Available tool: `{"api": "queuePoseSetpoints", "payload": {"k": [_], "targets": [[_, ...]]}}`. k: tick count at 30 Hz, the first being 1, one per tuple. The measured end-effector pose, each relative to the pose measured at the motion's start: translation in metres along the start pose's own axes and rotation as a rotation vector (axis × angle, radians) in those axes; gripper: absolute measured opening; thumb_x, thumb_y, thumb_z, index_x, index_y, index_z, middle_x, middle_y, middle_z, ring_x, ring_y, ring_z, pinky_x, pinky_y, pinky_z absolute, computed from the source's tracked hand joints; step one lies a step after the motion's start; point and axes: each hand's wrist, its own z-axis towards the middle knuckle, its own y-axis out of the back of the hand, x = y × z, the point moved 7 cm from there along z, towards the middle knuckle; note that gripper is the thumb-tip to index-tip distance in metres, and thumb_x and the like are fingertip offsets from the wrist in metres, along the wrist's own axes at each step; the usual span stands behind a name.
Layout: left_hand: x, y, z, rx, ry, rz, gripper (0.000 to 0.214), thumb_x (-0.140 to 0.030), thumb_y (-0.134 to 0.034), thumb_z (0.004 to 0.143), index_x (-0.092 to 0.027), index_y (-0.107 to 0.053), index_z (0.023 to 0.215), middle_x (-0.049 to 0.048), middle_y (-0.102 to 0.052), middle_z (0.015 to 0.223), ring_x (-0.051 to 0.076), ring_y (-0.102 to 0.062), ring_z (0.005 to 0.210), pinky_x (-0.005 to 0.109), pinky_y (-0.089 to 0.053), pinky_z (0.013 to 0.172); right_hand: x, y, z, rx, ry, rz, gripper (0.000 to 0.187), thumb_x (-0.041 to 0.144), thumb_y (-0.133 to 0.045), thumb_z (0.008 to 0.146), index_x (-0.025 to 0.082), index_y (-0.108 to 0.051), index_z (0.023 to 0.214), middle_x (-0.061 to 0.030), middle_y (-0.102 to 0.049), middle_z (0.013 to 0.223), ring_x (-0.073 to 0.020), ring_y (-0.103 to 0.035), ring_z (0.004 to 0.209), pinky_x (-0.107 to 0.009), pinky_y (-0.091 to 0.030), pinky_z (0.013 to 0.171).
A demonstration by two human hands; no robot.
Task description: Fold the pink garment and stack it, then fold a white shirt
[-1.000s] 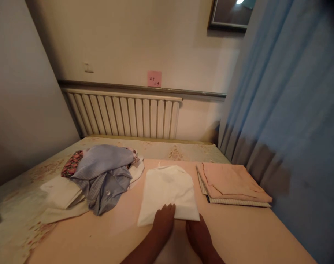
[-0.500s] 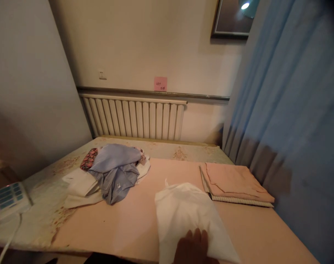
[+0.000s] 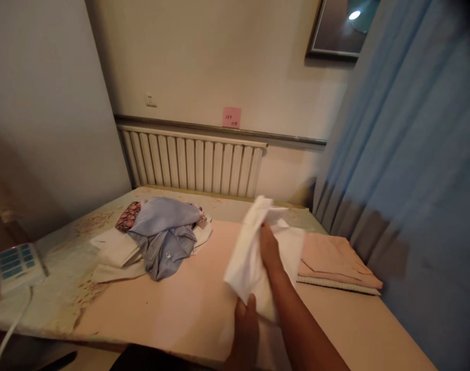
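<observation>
A white cloth [image 3: 245,247] is bunched and partly raised above the pink sheet, somewhat blurred by motion. My right hand [image 3: 270,250] reaches across it and grips its upper part, with most of the fingers hidden in the folds. Lower down, my left hand [image 3: 246,324] is at the cloth's near edge, thumb and finger closed on it. Beyond the right hand, part of the cloth overlaps the left side of a folded pink cloth stack [image 3: 335,257] in view.
A pink sheet [image 3: 173,319] covers much of the floral-patterned table [image 3: 65,268]. To the left lies a heap of blue, white and floral clothes [image 3: 161,232]. A white power strip [image 3: 20,265] with a cable sits at the left edge. A blue curtain [image 3: 420,180] hangs on the right.
The white cloth lay spread with one hand on it; now it is lifted and gathered farther back. Both hands are on it, the right one having reached forward.
</observation>
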Motion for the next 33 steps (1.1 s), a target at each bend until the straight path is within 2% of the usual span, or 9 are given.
{"api": "queuePoseSetpoints", "payload": {"k": [2,5,7,9,14,20,26,30,33], "targets": [[0.030,0.010,0.014,-0.004,0.145,-0.119,0.044,-0.036,-0.037,0.088,-0.017,-0.049,0.125,0.0120,-0.065,0.118,0.024,-0.053,0.122,0.036,-0.047,0.097,-0.010,-0.008,-0.008,0.056,-0.018,-0.028,0.046,0.041,-0.043,0.094,0.016,-0.051,0.131,-0.0086,-0.056,0.133,-0.0220,-0.051,0.121,-0.036,-0.040,0.103],[0.074,0.025,0.025,0.036,0.245,-0.284,0.039,-0.031,-0.042,0.087,-0.023,-0.042,0.126,0.0118,-0.057,0.131,0.020,-0.057,0.119,0.035,-0.048,0.097,-0.043,-0.012,-0.032,0.094,-0.088,-0.090,0.049,0.037,-0.050,0.087,0.014,-0.053,0.131,-0.0091,-0.058,0.130,-0.0230,-0.052,0.122,-0.033,-0.039,0.103],[0.101,0.041,0.028,-0.033,0.345,-0.435,0.037,-0.030,-0.046,0.087,-0.023,-0.040,0.123,0.0148,-0.057,0.129,0.021,-0.060,0.115,0.036,-0.049,0.096,-0.072,-0.005,-0.054,0.071,-0.163,-0.141,0.048,0.032,-0.049,0.085,0.012,-0.055,0.129,-0.0105,-0.058,0.130,-0.0240,-0.052,0.122,-0.034,-0.037,0.104],[0.113,0.056,0.034,-0.094,0.376,-0.536,0.031,-0.030,-0.050,0.087,-0.022,-0.043,0.116,0.0149,-0.060,0.123,0.022,-0.063,0.110,0.037,-0.051,0.094,-0.102,0.007,-0.078,0.041,-0.252,-0.196,0.048,0.028,-0.044,0.084,0.008,-0.056,0.126,-0.0145,-0.059,0.128,-0.0258,-0.053,0.121,-0.035,-0.037,0.103],[0.097,0.096,0.070,-0.249,0.324,-0.489,0.011,-0.025,-0.059,0.083,-0.019,-0.050,0.084,0.0069,-0.066,0.089,0.017,-0.069,0.084,0.037,-0.056,0.086,-0.144,0.026,-0.118,0.032,-0.413,-0.271,0.047,0.032,-0.035,0.087,0.008,-0.057,0.121,-0.0165,-0.067,0.109,-0.0258,-0.063,0.101,-0.034,-0.045,0.087],[0.086,0.133,0.113,-0.364,0.321,-0.298,0.014,-0.019,-0.061,0.078,-0.016,-0.051,0.087,0.0012,-0.061,0.073,0.013,-0.065,0.068,0.034,-0.059,0.071,-0.148,0.008,-0.125,0.129,-0.445,-0.286,0.037,0.032,-0.047,0.083,0.011,-0.064,0.109,-0.0114,-0.071,0.098,-0.0217,-0.066,0.093,-0.027,-0.046,0.080],[0.092,0.143,0.125,-0.390,0.357,-0.007,0.028,-0.004,-0.058,0.065,-0.014,-0.054,0.091,0.0020,-0.060,0.078,0.015,-0.063,0.065,0.031,-0.059,0.058,-0.151,0.006,-0.120,0.125,-0.430,-0.308,0.043,0.013,-0.052,0.073,0.013,-0.061,0.115,-0.0068,-0.071,0.093,-0.0183,-0.066,0.089,-0.023,-0.045,0.078],[0.092,0.144,0.127,-0.367,0.353,0.176,0.037,-0.009,-0.060,0.063,-0.015,-0.054,0.099,0.0055,-0.061,0.089,0.017,-0.064,0.068,0.029,-0.058,0.053,-0.152,0.011,-0.114,0.093,-0.406,-0.333,0.043,0.013,-0.047,0.078,0.013,-0.059,0.119,-0.0073,-0.071,0.095,-0.0182,-0.066,0.089,-0.023,-0.045,0.077],[0.089,0.144,0.134,-0.342,0.335,0.288,0.032,-0.018,-0.060,0.067,-0.015,-0.054,0.098,0.0069,-0.064,0.092,0.018,-0.066,0.074,0.025,-0.056,0.052,-0.152,0.007,-0.118,0.049,-0.381,-0.368,0.043,0.018,-0.042,0.084,0.012,-0.055,0.124,-0.0115,-0.069,0.107,-0.0208,-0.064,0.098,-0.027,-0.045,0.083]]}}
